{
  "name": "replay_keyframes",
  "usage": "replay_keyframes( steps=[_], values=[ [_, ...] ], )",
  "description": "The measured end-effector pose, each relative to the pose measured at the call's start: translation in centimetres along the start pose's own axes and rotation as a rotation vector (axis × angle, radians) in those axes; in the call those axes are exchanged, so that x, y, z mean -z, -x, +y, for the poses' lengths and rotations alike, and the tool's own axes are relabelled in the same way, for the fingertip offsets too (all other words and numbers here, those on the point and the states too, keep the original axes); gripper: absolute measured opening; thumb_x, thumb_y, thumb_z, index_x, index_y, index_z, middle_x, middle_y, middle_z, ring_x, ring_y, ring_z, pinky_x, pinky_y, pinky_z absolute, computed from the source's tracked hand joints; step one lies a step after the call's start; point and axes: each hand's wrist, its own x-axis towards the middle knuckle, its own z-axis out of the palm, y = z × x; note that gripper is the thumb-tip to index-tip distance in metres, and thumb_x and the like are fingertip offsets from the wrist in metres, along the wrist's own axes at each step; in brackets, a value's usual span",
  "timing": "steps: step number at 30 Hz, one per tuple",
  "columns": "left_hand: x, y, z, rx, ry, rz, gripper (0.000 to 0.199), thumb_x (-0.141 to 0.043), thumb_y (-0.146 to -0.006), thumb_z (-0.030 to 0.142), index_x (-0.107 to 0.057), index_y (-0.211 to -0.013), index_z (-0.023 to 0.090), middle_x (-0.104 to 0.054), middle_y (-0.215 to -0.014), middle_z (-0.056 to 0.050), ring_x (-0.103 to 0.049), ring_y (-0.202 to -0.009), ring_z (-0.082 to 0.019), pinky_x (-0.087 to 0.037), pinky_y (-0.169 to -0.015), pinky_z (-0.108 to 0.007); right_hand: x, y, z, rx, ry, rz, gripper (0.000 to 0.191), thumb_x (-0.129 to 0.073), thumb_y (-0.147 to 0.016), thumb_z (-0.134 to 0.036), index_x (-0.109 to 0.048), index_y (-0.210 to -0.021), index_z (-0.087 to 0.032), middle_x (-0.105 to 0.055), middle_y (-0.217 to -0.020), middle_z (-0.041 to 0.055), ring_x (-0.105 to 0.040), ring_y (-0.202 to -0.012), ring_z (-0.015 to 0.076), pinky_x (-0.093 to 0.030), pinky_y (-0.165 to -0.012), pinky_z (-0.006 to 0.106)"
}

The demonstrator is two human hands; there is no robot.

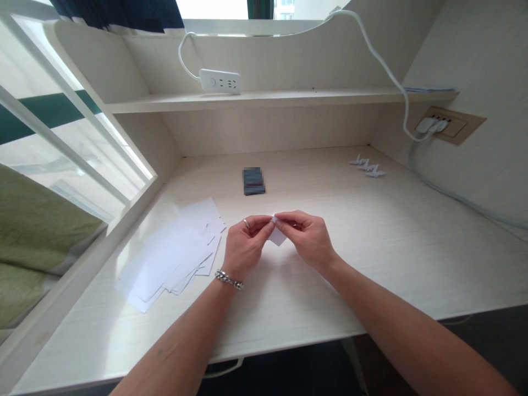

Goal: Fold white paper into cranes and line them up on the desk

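Both hands meet over the middle of the desk and pinch a small piece of white paper (278, 236). My left hand (246, 242), with a ring and a chain bracelet at the wrist, grips its upper left edge between thumb and fingers. From the other side my right hand (307, 235) pinches the top right edge. The paper's lower corner points down toward me, and its upper part is partly hidden by the fingertips. Several folded paper cranes (368, 166) stand in a row at the back right of the desk.
Loose white sheets (173, 256) lie overlapping on the left of the desk (391, 242). A dark rectangular object (253, 181), blurred out, lies behind my hands. A power strip (220, 81) rests on the shelf, its white cable running to a wall socket (451, 125).
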Motion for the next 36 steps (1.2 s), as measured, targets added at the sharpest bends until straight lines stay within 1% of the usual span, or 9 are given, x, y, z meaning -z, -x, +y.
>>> replay_keyframes(
  steps=[4, 13, 24, 29, 31, 34, 36],
  values=[
    [0.07, -0.06, 0.05, 0.02, -0.016, -0.018, 0.028, -0.078, -0.072, 0.035, -0.073, -0.088, 0.013, -0.074, -0.084, -0.008, -0.068, -0.075, -0.019, -0.055, -0.071, -0.031, -0.08, -0.02, -0.06, -0.061, -0.026, -0.007, 0.021, -0.073, -0.076, -0.035, -0.076, -0.09, -0.019, -0.075, -0.09, 0.0073, -0.069, -0.081, 0.0215, -0.056, -0.073, 0.034],
    [0.18, -0.14, 0.0, 0.063, -0.04, -0.037, 0.028, -0.076, -0.072, 0.039, -0.073, -0.083, 0.013, -0.072, -0.079, -0.007, -0.064, -0.068, -0.016, -0.052, -0.065, -0.027, -0.08, -0.08, 0.04, -0.074, -0.051, -0.031, 0.018, -0.075, -0.074, -0.033, -0.076, -0.085, -0.019, -0.076, -0.086, 0.0064, -0.071, -0.081, 0.0218, -0.057, -0.075, 0.034],
    [0.5, -0.03, 0.17, 0.01, -0.179, -0.029, 0.025, -0.073, -0.075, 0.04, -0.075, -0.081, 0.016, -0.074, -0.079, -0.007, -0.065, -0.071, -0.018, -0.05, -0.064, -0.026, 0.1, -0.09, 0.32, -0.088, -0.073, -0.065, 0.021, -0.078, -0.07, -0.036, -0.075, -0.083, -0.019, -0.075, -0.083, 0.0059, -0.07, -0.077, 0.0218, -0.056, -0.072, 0.034],
    [0.44, -0.08, 0.28, 0.014, -0.216, -0.032, 0.026, -0.073, -0.075, 0.041, -0.075, -0.08, 0.016, -0.073, -0.078, -0.007, -0.065, -0.071, -0.018, -0.049, -0.064, -0.027, 0.03, -0.12, 0.33, -0.094, -0.074, -0.063, 0.022, -0.078, -0.071, -0.036, -0.073, -0.084, -0.018, -0.074, -0.082, 0.0061, -0.069, -0.078, 0.0209, -0.056, -0.072, 0.034],
    [0.36, -0.17, 0.27, 0.018, -0.204, -0.014, 0.026, -0.073, -0.075, 0.041, -0.074, -0.079, 0.015, -0.072, -0.076, -0.006, -0.064, -0.068, -0.017, -0.049, -0.064, -0.027, 0.01, -0.13, 0.34, -0.11, -0.088, -0.07, 0.026, -0.078, -0.07, -0.035, -0.072, -0.09, -0.018, -0.073, -0.083, 0.0059, -0.068, -0.079, 0.0203, -0.056, -0.074, 0.034],
    [0.31, -0.32, 0.16, 0.016, -0.142, 0.063, 0.028, -0.075, -0.073, 0.041, -0.071, -0.079, 0.015, -0.07, -0.075, -0.005, -0.062, -0.066, -0.016, -0.048, -0.062, -0.026, 0.04, -0.16, 0.45, -0.16, -0.096, -0.13, 0.036, -0.079, -0.068, -0.031, -0.068, -0.101, -0.018, -0.071, -0.083, 0.0047, -0.067, -0.077, 0.019, -0.055, -0.071, 0.033],
    [0.32, -0.39, 0.09, 0.01, -0.095, 0.101, 0.03, -0.076, -0.072, 0.042, -0.069, -0.08, 0.014, -0.069, -0.075, -0.004, -0.062, -0.066, -0.015, -0.048, -0.062, -0.026, 0.11, -0.2, 0.57, -0.187, -0.09, -0.16, 0.038, -0.08, -0.067, -0.029, -0.067, -0.1, -0.018, -0.07, -0.081, 0.0041, -0.066, -0.074, 0.0184, -0.054, -0.068, 0.032]
  ],
)
